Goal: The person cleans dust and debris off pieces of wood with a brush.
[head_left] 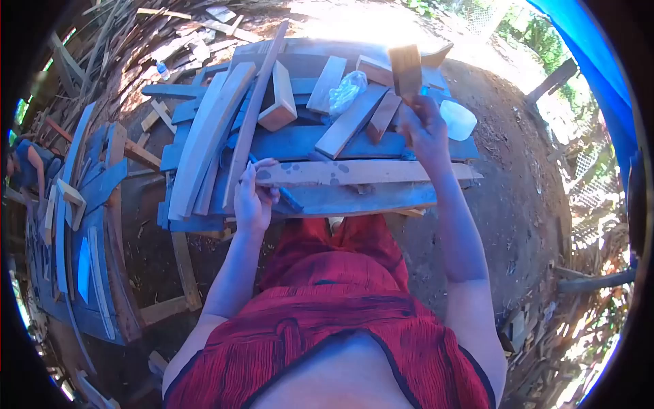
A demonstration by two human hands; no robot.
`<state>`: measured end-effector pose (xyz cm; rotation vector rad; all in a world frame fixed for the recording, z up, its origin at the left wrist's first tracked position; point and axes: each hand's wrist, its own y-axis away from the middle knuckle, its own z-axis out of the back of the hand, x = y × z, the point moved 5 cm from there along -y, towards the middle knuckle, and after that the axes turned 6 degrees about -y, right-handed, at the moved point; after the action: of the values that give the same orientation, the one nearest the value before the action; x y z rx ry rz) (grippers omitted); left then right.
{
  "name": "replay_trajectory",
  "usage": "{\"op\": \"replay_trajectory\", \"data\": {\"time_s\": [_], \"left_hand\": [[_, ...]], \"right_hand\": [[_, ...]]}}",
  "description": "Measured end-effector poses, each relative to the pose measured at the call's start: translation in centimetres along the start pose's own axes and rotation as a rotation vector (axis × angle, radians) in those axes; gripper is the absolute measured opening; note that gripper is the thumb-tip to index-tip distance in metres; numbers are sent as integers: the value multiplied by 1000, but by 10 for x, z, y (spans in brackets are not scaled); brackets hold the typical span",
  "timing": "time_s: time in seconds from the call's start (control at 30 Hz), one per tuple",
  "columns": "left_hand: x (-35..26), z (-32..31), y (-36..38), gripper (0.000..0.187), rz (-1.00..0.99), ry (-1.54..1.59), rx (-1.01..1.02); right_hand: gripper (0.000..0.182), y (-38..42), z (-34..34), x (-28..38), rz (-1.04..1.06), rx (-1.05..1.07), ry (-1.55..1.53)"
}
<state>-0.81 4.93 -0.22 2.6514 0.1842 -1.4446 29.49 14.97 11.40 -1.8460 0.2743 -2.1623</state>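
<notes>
My right hand [424, 129] is closed around a short wooden block [406, 68], raised over the right part of the workbench [300, 142]. Near the bench's front edge, a long pale board [368, 172] with dark round spots at its left end lies crosswise. My left hand [256, 194] is at that left end, fingers bent, with a blue pen-like stick [252, 158] showing at its fingertips. A long narrow strip [255, 112] passes just left of this hand. White tub [457, 120] stands to the right of my right wrist.
Long planks [211, 146] lie on the bench's left side. Further back are a box-like wooden piece [278, 99], a crumpled plastic bag [347, 92] and loose boards [349, 123]. A second bench [102, 252] and another person [34, 163] are at far left.
</notes>
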Motion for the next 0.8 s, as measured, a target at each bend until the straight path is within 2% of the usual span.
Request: {"op": "replay_trajectory", "data": {"time_s": [0.07,0.1,0.17,0.2,0.27,0.37,0.43,0.5,0.53,0.6,0.63,0.7,0.73,0.8], "left_hand": [[-8,-5,-1,41,-3,-29,13],[14,-3,1,41,11,25,-6],[14,8,-6,41,47,4,-19],[13,15,-11,41,39,-37,-10],[18,23,-16,41,57,-45,-21],[20,25,-18,43,80,-42,-34],[21,26,-21,46,87,-19,-38],[22,28,-23,48,63,-48,-37],[24,28,-23,48,66,-24,-60],[24,26,-24,49,59,-2,-88],[25,25,-24,50,70,29,-101],[25,28,-26,50,77,60,-114],[27,29,-28,51,78,53,-91],[30,29,-29,51,79,51,-70]], "right_hand": [[39,21,13,3,-94,-57,17],[39,32,25,2,-105,-29,67],[36,50,31,-9,-277,-26,19],[36,57,32,-8,-275,-16,3],[36,67,37,-6,-350,-8,-211],[35,71,42,-9,-380,-51,-378],[35,70,36,-2,-395,18,-413],[38,69,21,17,-317,93,-598],[38,70,13,25,-318,104,-603],[41,71,-6,47,-140,219,-706],[41,71,-12,47,-139,227,-711],[41,70,-15,50,-33,192,-379],[41,70,-17,46,-32,195,-379],[32,68,-13,37,12,74,-183]]}}
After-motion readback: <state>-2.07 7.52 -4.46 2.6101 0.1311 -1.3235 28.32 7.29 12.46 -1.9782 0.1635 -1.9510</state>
